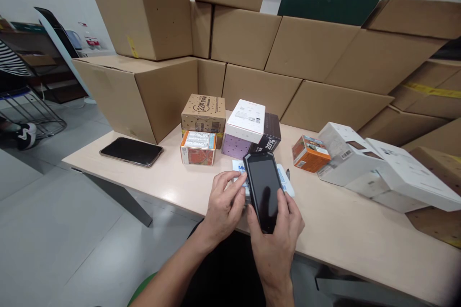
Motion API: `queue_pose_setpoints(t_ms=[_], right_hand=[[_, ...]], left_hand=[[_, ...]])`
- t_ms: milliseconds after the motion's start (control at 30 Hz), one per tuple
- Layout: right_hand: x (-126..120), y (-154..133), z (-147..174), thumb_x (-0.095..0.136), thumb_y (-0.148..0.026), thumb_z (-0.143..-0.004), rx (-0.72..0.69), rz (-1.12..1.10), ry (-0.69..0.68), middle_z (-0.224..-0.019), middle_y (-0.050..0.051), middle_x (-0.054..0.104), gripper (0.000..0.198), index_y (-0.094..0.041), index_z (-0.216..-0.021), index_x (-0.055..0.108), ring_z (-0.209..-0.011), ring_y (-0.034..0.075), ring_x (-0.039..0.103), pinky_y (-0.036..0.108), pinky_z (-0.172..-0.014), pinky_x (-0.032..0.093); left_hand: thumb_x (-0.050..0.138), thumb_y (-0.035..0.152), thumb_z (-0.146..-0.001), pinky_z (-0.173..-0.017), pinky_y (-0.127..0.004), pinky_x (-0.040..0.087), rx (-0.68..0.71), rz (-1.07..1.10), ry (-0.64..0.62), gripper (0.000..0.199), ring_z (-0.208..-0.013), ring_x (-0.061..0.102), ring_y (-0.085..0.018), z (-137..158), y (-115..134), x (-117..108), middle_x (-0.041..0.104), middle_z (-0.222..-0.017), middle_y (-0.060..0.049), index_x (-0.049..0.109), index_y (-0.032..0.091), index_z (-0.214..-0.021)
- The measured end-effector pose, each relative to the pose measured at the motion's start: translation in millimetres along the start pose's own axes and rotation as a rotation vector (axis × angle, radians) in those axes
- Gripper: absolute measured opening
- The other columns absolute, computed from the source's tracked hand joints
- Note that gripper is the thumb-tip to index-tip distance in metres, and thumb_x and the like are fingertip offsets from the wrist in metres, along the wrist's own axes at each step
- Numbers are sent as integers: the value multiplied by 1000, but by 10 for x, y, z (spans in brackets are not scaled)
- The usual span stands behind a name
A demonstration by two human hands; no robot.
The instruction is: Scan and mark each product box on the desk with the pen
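A black rugged smartphone [264, 187] with a dark screen is tilted up above the table's front edge. My right hand [279, 237] is closed around its lower end, thumb on the left side and fingers on the right. My left hand [225, 204] has its fingers bent and drawn together against the phone's left edge; the exact contact of each fingertip is partly hidden. Behind the phone lies a white and blue pack [286, 182], mostly covered by it. Near my left hand stands a small orange and white box [198, 148].
Another phone [131, 151] lies on the left of the table [169, 177]. A brown carton [203, 112], a white-topped box [247, 117] and a dark box [272, 129] stand behind. To the right are an orange box [310, 153] and white boxes [345, 153]. Large cardboard boxes [252, 86] wall the back.
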State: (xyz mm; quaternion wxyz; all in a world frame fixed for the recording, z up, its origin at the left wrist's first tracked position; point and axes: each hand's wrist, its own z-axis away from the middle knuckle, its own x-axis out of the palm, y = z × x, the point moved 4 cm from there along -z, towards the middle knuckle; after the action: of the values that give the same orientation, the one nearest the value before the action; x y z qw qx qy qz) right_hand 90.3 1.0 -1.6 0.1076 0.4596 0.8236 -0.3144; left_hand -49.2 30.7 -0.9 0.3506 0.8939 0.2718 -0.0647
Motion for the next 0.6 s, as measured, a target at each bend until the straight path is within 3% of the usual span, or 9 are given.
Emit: queue_pose_setpoints(t_ms=[600], right_hand=[[-26, 31, 46, 71, -39, -86, 45, -75, 43, -138, 24, 52, 77, -15, -152, 38, -129, 36, 49, 60, -100, 45]], left_hand=[[53, 14, -96, -102, -41, 48, -13, 7, -3, 46, -118, 54, -22, 1, -10, -18, 59, -123, -9, 53, 28, -140]])
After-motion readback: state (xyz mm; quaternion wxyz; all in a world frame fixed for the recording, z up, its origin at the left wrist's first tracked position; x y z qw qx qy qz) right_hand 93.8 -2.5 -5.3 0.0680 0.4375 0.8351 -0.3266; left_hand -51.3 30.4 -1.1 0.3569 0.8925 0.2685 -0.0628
